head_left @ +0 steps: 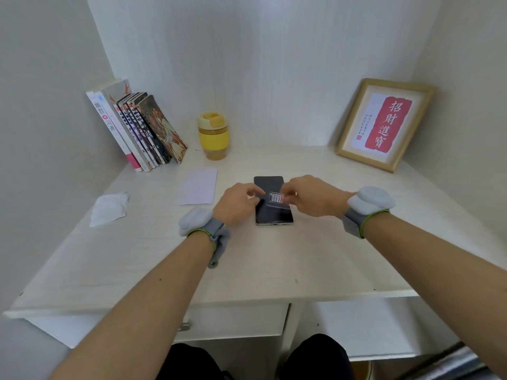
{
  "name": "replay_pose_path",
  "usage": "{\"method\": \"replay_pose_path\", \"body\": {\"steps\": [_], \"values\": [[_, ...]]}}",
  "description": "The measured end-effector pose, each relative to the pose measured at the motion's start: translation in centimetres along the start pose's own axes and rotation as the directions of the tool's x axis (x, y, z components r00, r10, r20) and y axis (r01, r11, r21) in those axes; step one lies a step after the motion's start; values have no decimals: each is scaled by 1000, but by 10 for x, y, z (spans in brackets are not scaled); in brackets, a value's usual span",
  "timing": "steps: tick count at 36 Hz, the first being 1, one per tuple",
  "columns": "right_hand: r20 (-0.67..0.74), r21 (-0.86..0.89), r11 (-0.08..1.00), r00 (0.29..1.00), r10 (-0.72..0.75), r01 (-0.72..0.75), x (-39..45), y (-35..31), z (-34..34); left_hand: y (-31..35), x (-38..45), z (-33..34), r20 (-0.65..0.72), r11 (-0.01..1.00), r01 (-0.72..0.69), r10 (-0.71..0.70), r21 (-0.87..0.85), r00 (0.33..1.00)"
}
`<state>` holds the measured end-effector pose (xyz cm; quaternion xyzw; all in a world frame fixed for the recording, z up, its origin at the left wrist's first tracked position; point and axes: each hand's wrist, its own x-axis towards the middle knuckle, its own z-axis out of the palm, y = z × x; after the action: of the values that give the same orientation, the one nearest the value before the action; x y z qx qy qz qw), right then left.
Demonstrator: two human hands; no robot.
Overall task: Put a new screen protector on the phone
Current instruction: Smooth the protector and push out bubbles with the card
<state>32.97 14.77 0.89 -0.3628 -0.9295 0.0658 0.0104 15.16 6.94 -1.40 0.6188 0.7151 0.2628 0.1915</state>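
A black phone (273, 215) lies flat, screen up, in the middle of the pale desk (247, 264). A small clear film piece with a printed grid (275, 200) hovers just above the screen. My left hand (236, 207) pinches its left edge. My right hand (312, 197) pinches its right edge with curled fingers. Both hands cover the sides of the phone's middle part. Each wrist wears a grey band.
A white packet (198, 186) lies left of the phone, and a crumpled white wipe (108, 208) further left. Leaning books (140, 130) and a yellow cup (213, 135) stand at the back. A framed print (384, 124) leans at the back right.
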Motion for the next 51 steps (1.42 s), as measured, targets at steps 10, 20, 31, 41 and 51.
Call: {"method": "replay_pose_path", "body": {"steps": [10, 20, 31, 41, 51], "values": [[88, 39, 999, 996, 6, -10, -9, -16, 4, 4, -10, 2, -3, 994, -70, 70, 87, 998], [110, 49, 998, 994, 19, -25, -5, -24, 3, 3, -12, 2, 1, 999, -42, 42, 32, 999], [112, 71, 997, 993, 22, -31, -3, -23, 4, 3, -11, 2, 8, 998, -46, 46, 35, 999], [128, 92, 995, 992, 22, -34, 0, -26, 4, 1, -8, 2, 20, 999, -30, 29, 36, 999], [108, 112, 993, 994, 30, -42, -1, -28, 4, 1, -6, 1, 31, 999, -17, 16, 39, 999]]}}
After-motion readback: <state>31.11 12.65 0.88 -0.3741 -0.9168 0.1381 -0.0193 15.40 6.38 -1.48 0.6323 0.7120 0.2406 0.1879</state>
